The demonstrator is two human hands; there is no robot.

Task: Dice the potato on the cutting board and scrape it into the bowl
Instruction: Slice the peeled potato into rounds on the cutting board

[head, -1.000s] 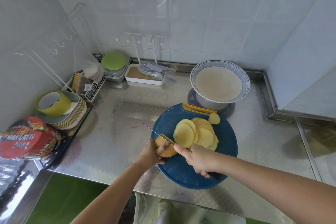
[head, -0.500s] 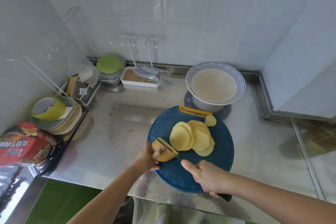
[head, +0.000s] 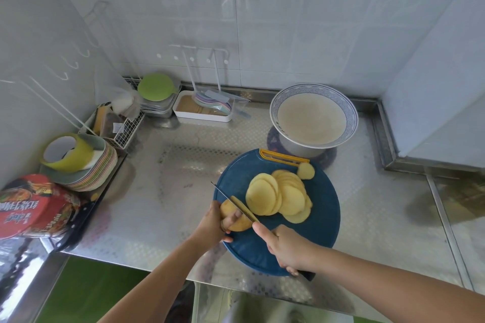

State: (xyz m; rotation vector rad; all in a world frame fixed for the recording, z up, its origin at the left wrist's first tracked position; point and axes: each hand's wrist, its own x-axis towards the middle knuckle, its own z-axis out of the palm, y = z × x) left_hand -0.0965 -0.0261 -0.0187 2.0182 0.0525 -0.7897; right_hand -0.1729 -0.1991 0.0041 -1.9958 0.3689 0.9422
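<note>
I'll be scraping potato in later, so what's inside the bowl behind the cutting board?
The bowl shows only a pale, smooth inside, nothing solid. Liquid or bare glaze, I cannot tell; the near rim hides the closest inner wall.

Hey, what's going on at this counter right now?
A person is cutting a potato on a round blue board. The left hand holds the uncut end of the potato while the right hand grips a knife, its blade set into the potato. A fanned pile of slices lies on the board beside it. Nothing is diced yet, and no potato shows in the bowl behind the board.
</note>
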